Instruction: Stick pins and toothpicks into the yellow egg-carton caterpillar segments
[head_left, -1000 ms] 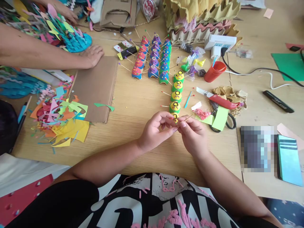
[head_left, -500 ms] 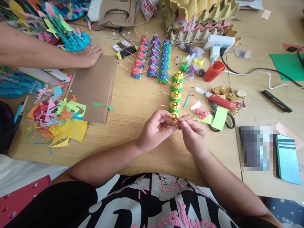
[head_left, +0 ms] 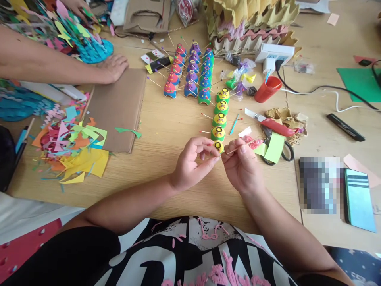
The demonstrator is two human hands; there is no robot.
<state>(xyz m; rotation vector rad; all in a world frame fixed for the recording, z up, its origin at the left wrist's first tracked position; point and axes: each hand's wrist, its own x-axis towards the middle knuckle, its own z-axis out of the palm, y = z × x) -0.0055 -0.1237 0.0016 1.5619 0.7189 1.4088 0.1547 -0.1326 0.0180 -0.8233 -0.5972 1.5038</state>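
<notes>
My right hand (head_left: 242, 165) is closed around a toothpick (head_left: 250, 142), a thin wooden stick slanting up to the right past the thumb. Close beside it, my left hand (head_left: 193, 163) has thumb and fingertips pinched together; what lies between them is too small to make out. Just beyond both hands runs a yellow and green egg-carton caterpillar (head_left: 220, 119) with smiling faces, black rings and red-tipped sticks on its side. Its nearest segment is partly hidden by my fingers. Farther back stand red-blue (head_left: 173, 77), purple (head_left: 191, 75) and blue-green (head_left: 205, 81) rows with ball-tipped sticks.
At right lie a red-handled knife (head_left: 278, 126), scissors (head_left: 288, 152), a red cup (head_left: 268, 89) and a power strip (head_left: 275, 53). Egg cartons (head_left: 253, 24) are stacked behind. Another person's hand (head_left: 113, 68) rests on cardboard (head_left: 116, 115) near paper scraps (head_left: 80, 143).
My right hand has turned and its fingers have curled in, with more of the toothpick showing above the thumb. My left hand has barely moved. Another hand has appeared at the upper left.
</notes>
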